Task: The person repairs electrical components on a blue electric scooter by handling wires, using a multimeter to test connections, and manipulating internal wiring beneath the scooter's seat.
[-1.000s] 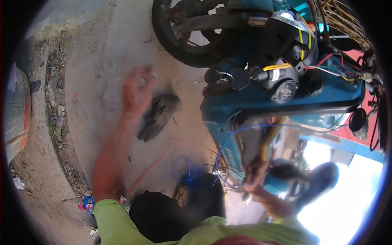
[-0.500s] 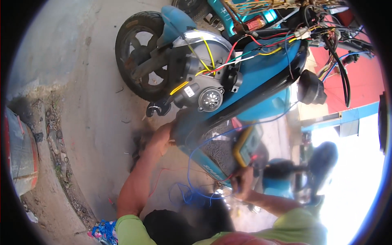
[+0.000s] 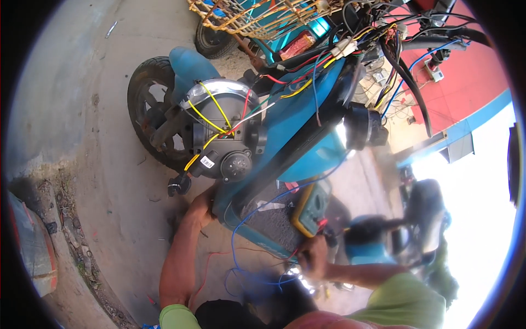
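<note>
A blue electric scooter [image 3: 298,131] with its front opened up stands before me. My left hand [image 3: 204,208] reaches behind the lower edge of its front panel, and its fingers are hidden there. My right hand [image 3: 314,256] is curled closed beside the footboard [image 3: 274,222]. A thin red wire [image 3: 246,249] runs to its fingers, but what they grip is unclear. Just beyond that hand, a multimeter [image 3: 312,207] with a yellow edge lies on the footboard. A loose blue wire [image 3: 234,241] loops across the footboard's side. The black lamp housing [image 3: 219,112] hangs in front, with yellow wires and a round horn [image 3: 236,165].
Bundled wires and connectors [image 3: 345,48] hang around the handlebar at upper right. A wicker basket [image 3: 252,19] is at the top. The front wheel [image 3: 150,112] rests on dusty ground. A blurred scooter seat [image 3: 426,205] stands at right, and a grey sack-like object [image 3: 30,241] at far left.
The whole view has shifted, so the scooter appears further left and more of the basket shows. Both hands keep to their places, the left behind the panel, the right beside the footboard.
</note>
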A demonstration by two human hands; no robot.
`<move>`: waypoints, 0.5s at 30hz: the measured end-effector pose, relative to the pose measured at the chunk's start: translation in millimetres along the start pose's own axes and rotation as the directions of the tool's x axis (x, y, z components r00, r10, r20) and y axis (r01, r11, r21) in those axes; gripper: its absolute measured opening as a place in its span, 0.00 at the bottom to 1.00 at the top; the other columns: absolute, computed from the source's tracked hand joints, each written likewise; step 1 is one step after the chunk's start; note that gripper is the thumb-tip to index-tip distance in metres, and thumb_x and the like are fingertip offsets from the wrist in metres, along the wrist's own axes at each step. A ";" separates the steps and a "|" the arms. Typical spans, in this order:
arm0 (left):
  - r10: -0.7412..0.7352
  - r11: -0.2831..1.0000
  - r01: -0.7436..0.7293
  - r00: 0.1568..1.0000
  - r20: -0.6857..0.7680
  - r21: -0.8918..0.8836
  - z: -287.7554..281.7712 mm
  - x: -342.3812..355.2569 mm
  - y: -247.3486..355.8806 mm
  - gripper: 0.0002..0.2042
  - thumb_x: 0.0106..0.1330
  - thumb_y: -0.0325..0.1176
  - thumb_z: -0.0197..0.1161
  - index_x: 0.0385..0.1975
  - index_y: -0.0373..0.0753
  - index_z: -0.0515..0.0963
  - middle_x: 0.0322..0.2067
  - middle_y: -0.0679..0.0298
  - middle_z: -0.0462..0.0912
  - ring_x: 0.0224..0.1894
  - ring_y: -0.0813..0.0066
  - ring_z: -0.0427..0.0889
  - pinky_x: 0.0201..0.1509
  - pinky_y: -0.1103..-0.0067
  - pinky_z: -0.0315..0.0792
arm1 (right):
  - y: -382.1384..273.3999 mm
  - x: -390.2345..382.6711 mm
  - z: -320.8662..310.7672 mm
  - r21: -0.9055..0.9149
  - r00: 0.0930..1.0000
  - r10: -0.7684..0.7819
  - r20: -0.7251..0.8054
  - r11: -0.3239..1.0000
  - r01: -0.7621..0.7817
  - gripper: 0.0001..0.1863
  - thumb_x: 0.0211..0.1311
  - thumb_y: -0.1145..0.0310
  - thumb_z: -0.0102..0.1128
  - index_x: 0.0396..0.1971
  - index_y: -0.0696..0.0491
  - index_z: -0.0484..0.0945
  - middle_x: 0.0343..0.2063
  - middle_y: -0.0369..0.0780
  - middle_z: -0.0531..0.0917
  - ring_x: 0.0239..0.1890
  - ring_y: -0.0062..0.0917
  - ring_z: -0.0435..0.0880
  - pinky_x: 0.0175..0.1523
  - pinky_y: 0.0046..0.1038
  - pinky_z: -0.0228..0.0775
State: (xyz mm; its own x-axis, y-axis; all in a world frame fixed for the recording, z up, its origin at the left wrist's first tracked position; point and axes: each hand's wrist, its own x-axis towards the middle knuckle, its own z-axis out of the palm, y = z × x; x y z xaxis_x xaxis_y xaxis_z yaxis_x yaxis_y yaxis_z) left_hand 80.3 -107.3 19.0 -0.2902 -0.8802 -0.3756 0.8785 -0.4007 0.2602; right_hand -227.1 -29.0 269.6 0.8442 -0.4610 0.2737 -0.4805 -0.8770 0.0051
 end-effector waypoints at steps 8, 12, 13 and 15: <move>0.029 0.985 -0.026 0.999 0.013 -0.172 1.2 2.0 2.7 0.17 0.78 0.45 0.58 0.52 0.39 0.81 0.41 0.63 0.86 0.39 0.75 0.87 0.39 0.78 0.83 | 3.8 -7.8 1.9 0.014 0.999 0.033 0.003 0.999 -0.033 0.14 0.49 0.70 0.64 0.39 0.51 0.76 0.38 0.42 0.77 0.38 0.43 0.75 0.44 0.45 0.64; 0.070 0.968 -0.046 0.994 0.088 -0.246 -6.7 13.3 -7.2 0.17 0.78 0.42 0.57 0.55 0.36 0.80 0.47 0.59 0.86 0.45 0.71 0.87 0.48 0.75 0.84 | 4.9 -8.8 4.4 0.013 0.999 0.016 -0.041 1.000 -0.016 0.15 0.48 0.71 0.64 0.39 0.54 0.76 0.36 0.44 0.76 0.36 0.44 0.75 0.42 0.45 0.65; 0.084 0.966 -0.060 0.993 0.086 -0.250 -3.7 13.2 -7.7 0.17 0.78 0.41 0.57 0.55 0.36 0.80 0.47 0.58 0.85 0.46 0.70 0.86 0.50 0.74 0.84 | 5.2 -9.0 3.6 0.005 0.999 0.009 -0.042 1.000 -0.009 0.15 0.48 0.72 0.64 0.39 0.54 0.76 0.36 0.44 0.76 0.35 0.44 0.75 0.41 0.45 0.65; 0.074 0.968 -0.058 0.996 0.056 -0.243 3.9 13.6 -8.2 0.16 0.78 0.40 0.56 0.54 0.36 0.80 0.46 0.60 0.85 0.43 0.72 0.86 0.44 0.76 0.83 | 5.4 -9.9 -0.2 0.008 0.999 0.017 -0.027 1.000 -0.017 0.15 0.48 0.71 0.65 0.39 0.54 0.76 0.36 0.44 0.76 0.35 0.44 0.75 0.41 0.45 0.65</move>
State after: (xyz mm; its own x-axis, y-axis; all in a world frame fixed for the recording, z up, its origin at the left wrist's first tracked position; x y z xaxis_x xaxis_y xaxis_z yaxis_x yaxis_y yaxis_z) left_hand 67.7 -117.0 15.2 -0.2453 -0.9202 -0.3052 0.9597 -0.2749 0.0575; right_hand -238.1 -29.1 267.1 0.8292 -0.4719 0.2995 -0.4927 -0.8702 -0.0069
